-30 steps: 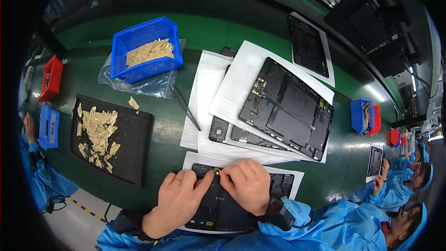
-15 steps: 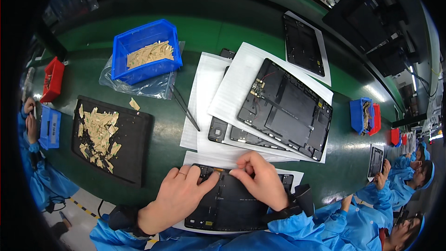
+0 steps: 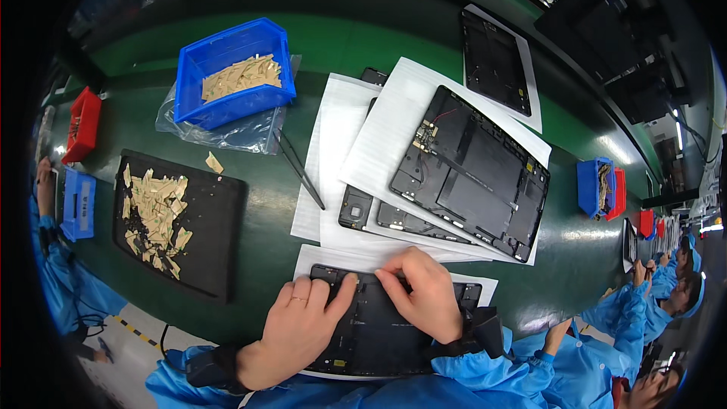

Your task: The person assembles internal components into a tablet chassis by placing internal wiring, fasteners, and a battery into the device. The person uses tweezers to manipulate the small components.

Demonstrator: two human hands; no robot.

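Note:
A black tablet housing [image 3: 379, 341] lies on a white foam sheet [image 3: 485, 288] at the near edge of the bench, its inner side up. My left hand [image 3: 297, 326] grips its upper left corner, the fingers curled at the edge and the thumb pressed on the inner top rim. Just right of that thumb, my right hand [image 3: 425, 295] is closed in a pinch at the same rim. Whatever its fingertips hold is hidden. Beyond my hands, another opened tablet housing [image 3: 469, 174] with a small circuit board rests on stacked foam sheets [image 3: 363, 151].
Black tweezers [image 3: 301, 170] lie left of the stack. A black tray [image 3: 216, 235] carries loose tan strips [image 3: 155, 216]; a blue bin [image 3: 227, 117] behind it holds more. Another housing [image 3: 496, 60] lies at the back. Co-workers in blue sleeves [image 3: 628, 303] sit at right and left.
My right fingertips have shifted slightly left toward my left thumb. The orange patch by that thumb no longer shows clearly. At the right, a co-worker's tablet has been tilted up.

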